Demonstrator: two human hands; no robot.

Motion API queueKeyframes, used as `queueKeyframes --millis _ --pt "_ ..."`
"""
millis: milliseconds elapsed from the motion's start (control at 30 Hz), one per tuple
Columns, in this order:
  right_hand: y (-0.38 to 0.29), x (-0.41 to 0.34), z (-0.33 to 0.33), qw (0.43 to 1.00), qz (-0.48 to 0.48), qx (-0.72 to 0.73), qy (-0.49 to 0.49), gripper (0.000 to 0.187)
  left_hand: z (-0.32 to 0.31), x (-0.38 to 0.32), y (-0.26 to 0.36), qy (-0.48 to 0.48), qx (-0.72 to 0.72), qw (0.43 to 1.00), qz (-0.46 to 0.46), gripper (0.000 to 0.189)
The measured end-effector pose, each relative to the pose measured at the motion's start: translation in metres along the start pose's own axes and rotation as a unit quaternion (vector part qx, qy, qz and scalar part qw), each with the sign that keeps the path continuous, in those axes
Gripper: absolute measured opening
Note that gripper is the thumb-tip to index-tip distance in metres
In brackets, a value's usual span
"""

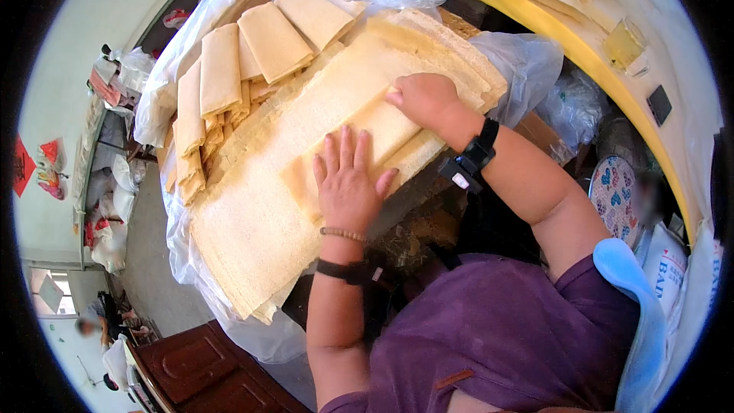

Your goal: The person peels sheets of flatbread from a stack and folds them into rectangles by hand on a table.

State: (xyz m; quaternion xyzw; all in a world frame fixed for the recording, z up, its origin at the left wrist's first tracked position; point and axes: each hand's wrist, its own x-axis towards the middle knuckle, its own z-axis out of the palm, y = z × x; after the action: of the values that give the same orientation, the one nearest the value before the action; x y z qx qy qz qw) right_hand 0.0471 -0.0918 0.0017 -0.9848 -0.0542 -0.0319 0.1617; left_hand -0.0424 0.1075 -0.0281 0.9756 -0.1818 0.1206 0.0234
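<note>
A wide stack of thin, pale-yellow sheets (252,223), which look like tofu skin, lies before me. On top of it is a partly folded sheet (367,120), doubled into a narrow strip. My left hand (348,183) rests flat on this strip, palm down, fingers spread. Farther right, my right hand (427,102) has its fingers curled and pinches the strip's far edge. Folded bundles of the same sheet (275,40) line the stack's far left side, some overlapping. What lies under my palms is hidden.
Clear plastic sheeting (189,275) wraps around the stack's outer edge. To the right, a table with a yellow edge (579,40) holds a glass mug (625,46) and a dark phone-like object (659,105). A brown panelled wooden piece (195,367) stands at lower left. Another person (109,321) is far off.
</note>
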Motion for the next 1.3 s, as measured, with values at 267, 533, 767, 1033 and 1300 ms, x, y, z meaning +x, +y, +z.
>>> queueKeyframes --millis 267,533,767,1033,1300 --pt "-0.013 -0.035 0.053 0.952 -0.284 -0.003 0.111 0.054 -0.007 -0.008 -0.007 -0.018 0.011 1.0 -0.012 0.08" --pt "-0.004 -0.022 0.046 0.962 -0.27 0.0 0.036 0.052 -0.03 -0.019 -0.051 -0.017 0.03 0.999 -0.002 0.064" --pt "0.021 0.004 0.01 0.919 -0.179 0.352 -0.012 0.043 -0.026 0.008 -0.041 0.019 0.069 0.995 0.069 0.032" --pt "0.052 -0.003 0.014 0.978 -0.194 -0.006 0.074 0.042 -0.111 0.086 -0.18 0.211 0.213 0.942 -0.148 0.019" --pt "0.041 0.0 0.023 0.981 -0.183 0.002 0.056 0.041 -0.031 0.127 -0.339 0.003 0.019 0.977 -0.213 0.062"
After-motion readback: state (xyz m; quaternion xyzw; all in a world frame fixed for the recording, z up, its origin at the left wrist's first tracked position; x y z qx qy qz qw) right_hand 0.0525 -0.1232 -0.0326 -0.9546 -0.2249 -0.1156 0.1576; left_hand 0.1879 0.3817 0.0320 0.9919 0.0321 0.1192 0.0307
